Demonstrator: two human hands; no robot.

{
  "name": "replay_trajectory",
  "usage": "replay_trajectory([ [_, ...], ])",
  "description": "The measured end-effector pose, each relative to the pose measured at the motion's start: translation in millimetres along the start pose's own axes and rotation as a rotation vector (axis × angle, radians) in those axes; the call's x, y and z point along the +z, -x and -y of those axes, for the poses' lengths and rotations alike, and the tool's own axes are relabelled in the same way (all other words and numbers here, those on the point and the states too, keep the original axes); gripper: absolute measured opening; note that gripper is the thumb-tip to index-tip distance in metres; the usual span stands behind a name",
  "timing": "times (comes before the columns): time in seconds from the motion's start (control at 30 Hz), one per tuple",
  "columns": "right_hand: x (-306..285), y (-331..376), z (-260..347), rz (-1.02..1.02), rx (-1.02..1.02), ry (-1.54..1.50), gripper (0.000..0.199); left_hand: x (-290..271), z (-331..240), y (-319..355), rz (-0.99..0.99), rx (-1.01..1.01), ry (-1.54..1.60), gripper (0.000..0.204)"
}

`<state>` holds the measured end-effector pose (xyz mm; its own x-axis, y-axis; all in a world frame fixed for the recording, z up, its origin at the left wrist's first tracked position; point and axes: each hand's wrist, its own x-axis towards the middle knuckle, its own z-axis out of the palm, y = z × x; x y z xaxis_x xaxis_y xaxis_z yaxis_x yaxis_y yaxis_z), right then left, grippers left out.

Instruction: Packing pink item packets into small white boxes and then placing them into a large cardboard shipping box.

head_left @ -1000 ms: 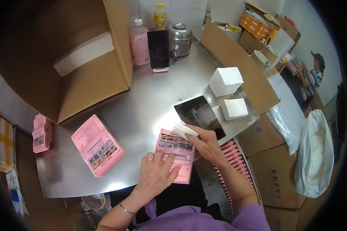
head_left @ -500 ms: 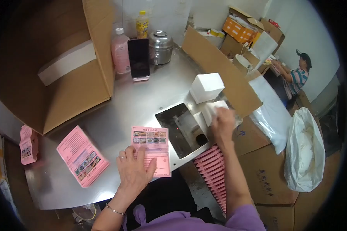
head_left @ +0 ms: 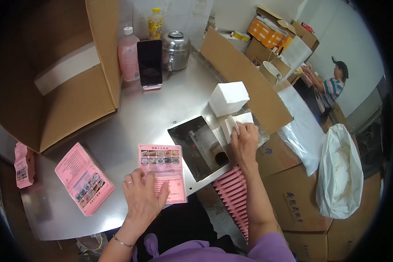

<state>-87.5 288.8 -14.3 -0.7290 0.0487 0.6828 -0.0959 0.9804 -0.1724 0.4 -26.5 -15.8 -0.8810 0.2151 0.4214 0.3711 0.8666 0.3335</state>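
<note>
My left hand (head_left: 142, 194) lies with its fingers apart on a pink printed sheet (head_left: 160, 153) with rows of small food pictures, holding it flat at the table's near edge. My right hand (head_left: 245, 142) pinches a thin folded white paper napkin (head_left: 229, 126), tilted up beside a low white stack (head_left: 243, 118). The stack's lower part is hidden by my hand. Between the sheet and my right hand is a dark rectangular opening (head_left: 196, 144) in the metal tabletop. A taller white napkin stack (head_left: 229, 98) stands just behind.
A pile of pink printed sheets (head_left: 84, 179) lies left. A large cardboard box (head_left: 74, 120) stands open behind it. A phone (head_left: 150, 65), pink bottle (head_left: 129, 54) and steel pot (head_left: 176, 50) stand at the back. Pink folded packets (head_left: 231, 192) hang below the edge. A co-worker (head_left: 332, 87) stands far right.
My right hand has drawn back slightly toward me and now shows a white napkin tilted up in its fingers. My left hand stays on the pink sheet. The whole view has shifted a little.
</note>
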Motion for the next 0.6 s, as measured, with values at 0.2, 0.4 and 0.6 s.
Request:
replay_trajectory([
  [0.2,-9,11,42,0.009,-0.133,-0.215,0.044,-3,3,2,0.077,0.186,0.005,0.041],
  [0.4,-28,72,152,0.342,-0.682,-0.517,0.034,-25,14,-3,0.155,-0.003,0.1,0.076],
  [0.6,46,32,146,0.446,-0.377,-0.279,0.035,-19,-10,-14,0.201,0.028,0.15,0.08],
])
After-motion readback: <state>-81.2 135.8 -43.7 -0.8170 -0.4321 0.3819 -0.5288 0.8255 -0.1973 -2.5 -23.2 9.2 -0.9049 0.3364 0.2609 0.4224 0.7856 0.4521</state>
